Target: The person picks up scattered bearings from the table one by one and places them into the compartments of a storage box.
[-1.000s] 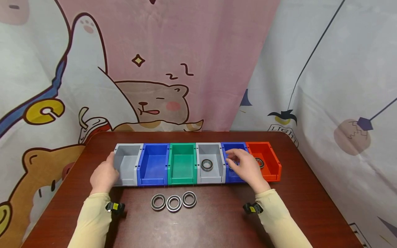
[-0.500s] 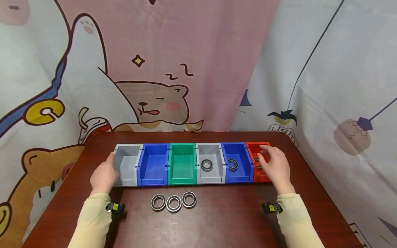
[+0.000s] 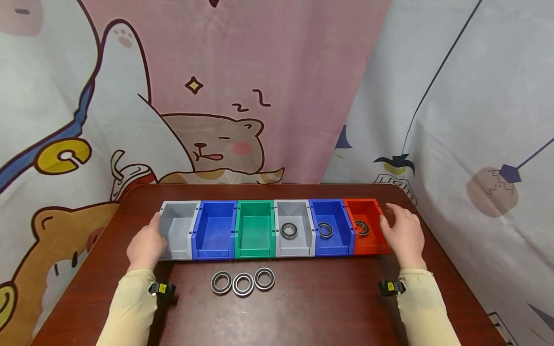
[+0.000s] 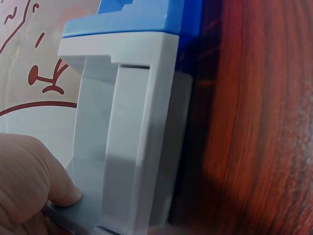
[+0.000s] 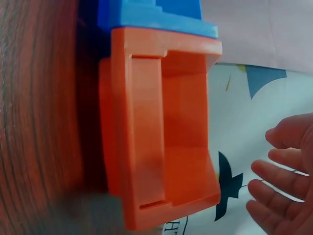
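At the left end of a row of bins, my left hand [image 3: 147, 246] grips the side wall of a grey bin [image 4: 127, 112], thumb on the wall and the other fingers mostly hidden. My right hand [image 3: 404, 236] is by the outer side of the red bin [image 5: 142, 127] at the right end, fingers apart and slightly bent, holding nothing. One ball bearing lies in the red bin [image 3: 362, 228], one in the right blue bin [image 3: 325, 230] and one in the right grey bin [image 3: 289, 231]. Three more bearings [image 3: 243, 284] lie in front of the row.
Between the grey bins stand a blue bin [image 3: 215, 228] and a green bin [image 3: 255, 228], with no bearings seen in them. All the bins adjoin on a dark red wooden table [image 3: 303, 307]. A printed curtain [image 3: 303, 96] hangs behind the table.
My right hand has moved right, from above the right blue bin across the red bin to its outer side, uncovering the bearings in both. My left hand has stayed in place.
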`<act>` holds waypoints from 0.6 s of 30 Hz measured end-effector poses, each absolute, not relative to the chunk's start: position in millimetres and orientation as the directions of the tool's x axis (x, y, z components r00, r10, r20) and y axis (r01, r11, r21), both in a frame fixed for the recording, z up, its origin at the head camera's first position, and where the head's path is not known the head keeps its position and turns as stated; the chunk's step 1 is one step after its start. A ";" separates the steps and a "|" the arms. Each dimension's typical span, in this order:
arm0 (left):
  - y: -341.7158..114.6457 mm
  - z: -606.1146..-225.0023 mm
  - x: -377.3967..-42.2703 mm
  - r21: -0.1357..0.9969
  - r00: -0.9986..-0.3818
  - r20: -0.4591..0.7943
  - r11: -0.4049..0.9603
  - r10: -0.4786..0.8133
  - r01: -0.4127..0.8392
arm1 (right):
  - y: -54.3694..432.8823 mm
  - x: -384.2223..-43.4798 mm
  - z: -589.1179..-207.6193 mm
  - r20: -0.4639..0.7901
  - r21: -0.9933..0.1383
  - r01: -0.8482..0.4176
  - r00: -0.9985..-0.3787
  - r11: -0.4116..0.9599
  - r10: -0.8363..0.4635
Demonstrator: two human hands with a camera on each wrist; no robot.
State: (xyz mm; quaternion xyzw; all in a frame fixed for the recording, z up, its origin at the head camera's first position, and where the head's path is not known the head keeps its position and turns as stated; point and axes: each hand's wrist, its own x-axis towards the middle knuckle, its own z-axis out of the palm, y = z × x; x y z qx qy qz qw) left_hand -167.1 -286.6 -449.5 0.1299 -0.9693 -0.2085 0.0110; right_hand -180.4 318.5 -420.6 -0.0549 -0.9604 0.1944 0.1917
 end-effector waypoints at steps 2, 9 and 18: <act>-286.8 -450.3 -167.2 0.407 -0.966 -0.028 0.880 -0.256 -0.246 | 320.9 -181.9 -423.1 0.305 -0.394 0.053 -0.934 0.918 0.185; -287.7 -451.0 -168.0 0.407 -0.966 -0.039 0.879 -0.256 -0.249 | 326.1 -189.6 -431.2 0.129 -0.376 0.123 -0.975 0.919 0.183; -286.8 -451.1 -167.5 0.407 -0.967 -0.023 0.881 -0.255 -0.242 | 325.7 -195.9 -427.9 -0.059 -0.353 0.171 -0.985 0.920 0.160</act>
